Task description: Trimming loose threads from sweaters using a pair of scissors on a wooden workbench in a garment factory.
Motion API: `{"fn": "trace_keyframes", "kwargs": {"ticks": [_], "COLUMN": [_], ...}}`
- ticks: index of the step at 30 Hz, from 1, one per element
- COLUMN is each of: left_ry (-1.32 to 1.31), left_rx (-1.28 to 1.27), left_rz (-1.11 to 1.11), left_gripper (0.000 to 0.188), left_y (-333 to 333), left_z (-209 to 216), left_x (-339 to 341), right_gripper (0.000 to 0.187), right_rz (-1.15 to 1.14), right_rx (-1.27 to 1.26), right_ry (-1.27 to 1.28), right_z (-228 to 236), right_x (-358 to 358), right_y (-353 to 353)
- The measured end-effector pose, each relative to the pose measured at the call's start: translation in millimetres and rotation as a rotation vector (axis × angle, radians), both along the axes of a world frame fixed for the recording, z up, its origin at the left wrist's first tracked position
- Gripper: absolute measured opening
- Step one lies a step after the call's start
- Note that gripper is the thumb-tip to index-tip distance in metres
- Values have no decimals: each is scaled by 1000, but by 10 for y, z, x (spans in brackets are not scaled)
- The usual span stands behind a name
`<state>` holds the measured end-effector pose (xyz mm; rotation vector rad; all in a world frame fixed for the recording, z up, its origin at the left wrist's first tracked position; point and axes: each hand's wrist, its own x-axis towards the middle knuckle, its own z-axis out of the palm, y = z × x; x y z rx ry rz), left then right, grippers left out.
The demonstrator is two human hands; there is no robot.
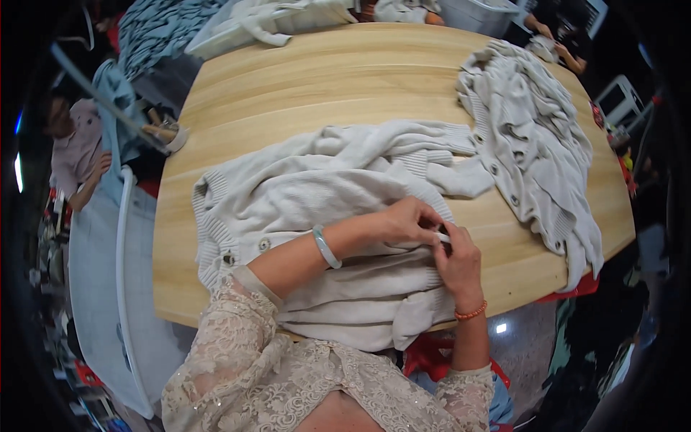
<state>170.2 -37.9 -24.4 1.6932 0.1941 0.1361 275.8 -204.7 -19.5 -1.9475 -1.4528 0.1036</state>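
A cream knitted cardigan [309, 194] lies spread in front of me on the wooden table, its ribbed bands and dark buttons towards the left. My left hand [409, 220], its wrist wearing a pale green bangle, is closed in a pinch over the cardigan's right edge. Facing it, my right hand [459, 261] is also closed, with an orange bead bracelet at the wrist. Between the fingertips of both hands shows a small bright white piece [443, 237]. Whether it belongs to the cardigan I cannot tell. The fingers partly hide it.
A second cream cardigan [529, 151] lies heaped along the right side of the table [324, 79]. Pale garments fill a bin [237, 36] beyond the far edge. A white-framed cart [108, 288] stands left, near a person [75, 144]. Another person's hands [554, 43] work at the far right.
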Motion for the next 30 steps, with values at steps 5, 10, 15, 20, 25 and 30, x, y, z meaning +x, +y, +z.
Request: {"fn": "trace_keyframes", "kwargs": {"ticks": [5, 10, 15, 20, 25, 30], "left_ry": [-128, -113, -181, -313, -199, 237], "left_rx": [547, 468, 493, 437, 809, 1111], "left_rz": [164, 232, 218, 344, 370, 480], "left_gripper": [18, 15, 15, 15, 47, 75], "left_y": [-165, -208, -211, -115, -65, -141], "left_z": [-61, -73, -77, 117, 434, 464], "left_x": [-87, -110, -134, -470, -1442, -2603], "right_gripper": [33, 34, 28, 10, 26, 21], "right_rz": [115, 225, 194, 207, 183, -153], "right_rx": [-96, -65, -63, -102, 157, 295], "right_ry": [187, 51, 124, 593, 913, 751], "right_z": [242, 203, 269, 336, 429, 326], "right_x": [-11, 56, -2, -55, -30, 163], "right_y": [-15, -52, -97, -90, -111, -102]}}
